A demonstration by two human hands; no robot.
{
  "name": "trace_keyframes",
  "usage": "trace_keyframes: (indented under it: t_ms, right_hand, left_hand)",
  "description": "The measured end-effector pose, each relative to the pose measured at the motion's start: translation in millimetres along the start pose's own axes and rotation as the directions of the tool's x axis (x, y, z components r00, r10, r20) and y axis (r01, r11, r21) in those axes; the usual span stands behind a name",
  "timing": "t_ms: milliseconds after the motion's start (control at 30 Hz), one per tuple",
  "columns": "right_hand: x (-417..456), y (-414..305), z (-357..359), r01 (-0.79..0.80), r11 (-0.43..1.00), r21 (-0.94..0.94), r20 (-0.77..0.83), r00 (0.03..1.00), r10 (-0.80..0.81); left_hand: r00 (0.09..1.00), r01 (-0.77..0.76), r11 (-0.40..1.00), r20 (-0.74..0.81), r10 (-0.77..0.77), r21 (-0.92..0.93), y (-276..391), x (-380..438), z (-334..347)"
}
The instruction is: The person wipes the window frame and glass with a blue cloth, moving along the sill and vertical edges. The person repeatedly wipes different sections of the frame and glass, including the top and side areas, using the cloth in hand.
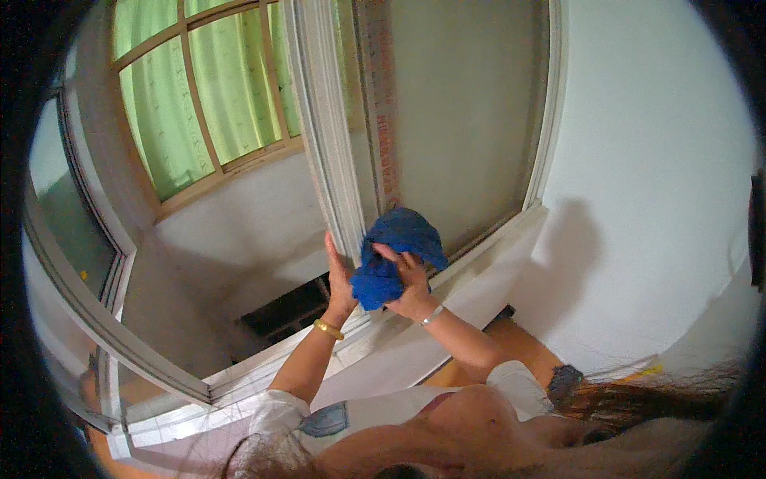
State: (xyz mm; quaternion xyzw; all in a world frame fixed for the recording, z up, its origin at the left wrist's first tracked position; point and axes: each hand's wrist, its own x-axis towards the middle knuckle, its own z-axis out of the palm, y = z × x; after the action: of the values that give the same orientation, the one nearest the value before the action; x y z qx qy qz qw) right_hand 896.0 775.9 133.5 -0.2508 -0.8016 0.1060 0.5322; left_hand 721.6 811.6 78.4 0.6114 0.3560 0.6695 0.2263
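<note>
A crumpled blue cloth is in my right hand, whose fingers press it against the lower part of a white window frame's upright. My left hand rests along the left side of that same upright, its fingers pointing up; the cloth partly hides it, and no object shows in it. Right of the upright is a window pane with a strip bearing red printing along its left edge. The white sill runs below both hands.
An opened window sash stands at the left. Beyond the opening are a wall, a dark recess and another window with green curtains. A pale wall borders the right side. Long hair hangs at the lower right.
</note>
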Motion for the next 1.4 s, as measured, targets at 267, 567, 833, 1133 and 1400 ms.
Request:
trace_keyframes:
  t_ms: [267, 567, 833, 1133, 1400]
  right_hand:
    - [80.2, 80.8, -52.6, 0.512, 0.822, -0.25, 0.396, 0.829, -0.396]
    - [154.1, 197.7, -123.7, 0.614, 0.736, -0.286, 0.192, 0.789, -0.584]
    - [199.6, 339.5, -207.0, 0.067, 0.773, 0.631, -0.445, 0.848, 0.289]
    - [343.7, 399.8, -277.1, 0.128, 0.955, 0.267, -0.865, 0.469, 0.179]
    - [330.4, 228.5, -162.5, 0.202, 0.979, -0.007, -0.582, 0.796, -0.168]
  left_hand:
    - [0.979, -0.032, 0.972, -0.186, 0.077, 0.234, 8.9, 3.8, 32.1]
    - [0.965, 0.012, 0.86, -0.231, 0.124, 0.51, 10.1, 8.6, 59.0]
    - [0.966, 0.075, 0.858, -0.25, 0.064, 0.508, -5.4, 12.5, 62.2]
    - [0.955, 0.096, 0.827, -0.285, 0.08, 0.554, -23.7, 37.0, 67.9]
    - [0.937, 0.251, 0.846, -0.339, -0.089, 0.47, -48.8, 28.8, 54.1]
